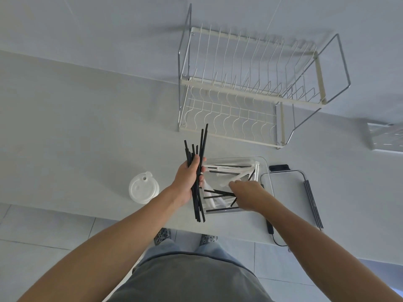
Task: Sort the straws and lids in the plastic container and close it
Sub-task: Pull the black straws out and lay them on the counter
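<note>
With the left hand (187,178) gripping the black straws (197,171) in closed fingers, the right hand (247,195), its fingers' state indiscernible, reached into the clear plastic container (265,163), where picking black straws singly seemed best.

Single head view, steeply down over counter (87,127) edge (wide-angle), arm's reach away.

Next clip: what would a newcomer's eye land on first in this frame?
First, the bundle of black straws gripped upright in the left hand at the centre. Next, the right hand reaching into the clear plastic container, where black and white straws lie jumbled. Behind them, the empty wire dish rack dominates the counter, with a stack of white lids to the left.
</note>
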